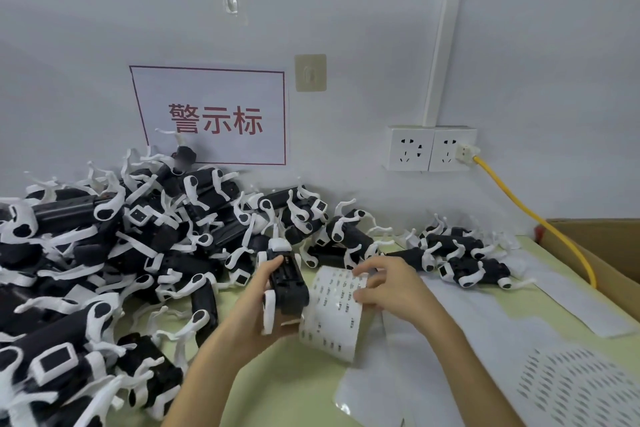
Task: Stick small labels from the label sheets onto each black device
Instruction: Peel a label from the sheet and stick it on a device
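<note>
My left hand [258, 305] grips one black device with white parts [288, 282], held upright above the green table. Beside it on the right a curled label sheet [330, 315] with rows of small dark labels stands up off the table. My right hand [386, 282] rests on the sheet's upper right part, fingers bent over the labels and thumb at its edge. A large heap of black devices [104, 253] with white straps fills the left and back. A smaller group of devices [460, 260] lies at the back right.
Flat white backing sheets [467, 340] cover the table on the right, one with rows of cut-out slots [575, 388]. A cardboard box [602, 253] stands at the far right. A yellow cable [533, 218] runs from the wall sockets [431, 148] down beside the box.
</note>
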Demonstrator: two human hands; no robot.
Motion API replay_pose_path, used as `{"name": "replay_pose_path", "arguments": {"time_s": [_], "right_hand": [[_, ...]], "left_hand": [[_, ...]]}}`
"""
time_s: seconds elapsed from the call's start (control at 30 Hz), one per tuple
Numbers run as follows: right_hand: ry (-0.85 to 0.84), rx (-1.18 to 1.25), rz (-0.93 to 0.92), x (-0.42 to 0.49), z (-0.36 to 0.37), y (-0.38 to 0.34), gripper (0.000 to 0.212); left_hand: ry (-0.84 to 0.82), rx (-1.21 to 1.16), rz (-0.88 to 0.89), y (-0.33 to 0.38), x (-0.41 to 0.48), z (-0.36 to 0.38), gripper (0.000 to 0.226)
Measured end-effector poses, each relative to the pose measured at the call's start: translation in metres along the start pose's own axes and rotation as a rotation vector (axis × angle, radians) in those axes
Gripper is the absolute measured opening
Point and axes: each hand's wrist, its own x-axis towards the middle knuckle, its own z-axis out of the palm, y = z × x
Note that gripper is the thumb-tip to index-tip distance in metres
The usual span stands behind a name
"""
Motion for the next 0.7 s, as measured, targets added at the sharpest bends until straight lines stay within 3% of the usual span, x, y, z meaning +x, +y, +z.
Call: {"name": "replay_pose_path", "arguments": {"time_s": [0.17,0.27,0.43,0.7], "right_hand": [[0.082,-0.021,-0.086,-0.005,-0.005,-0.009,0.024],[0.188,-0.088,-0.273,-0.01,-0.002,-0.02,0.027],[0.145,0.003,-0.555,-0.021,0.003,-0.038,0.019],[0.261,0.023,-0.613,-0.024,0.001,-0.042,0.017]], "left_hand": [[-0.045,-0.15,0.128,0.009,-0.006,0.009,0.037],[-0.121,-0.179,0.18,0.014,-0.011,0.018,0.033],[-0.186,-0.206,0.244,0.019,-0.019,0.027,0.036],[-0.173,-0.208,0.388,0.023,-0.023,0.035,0.041]]}}
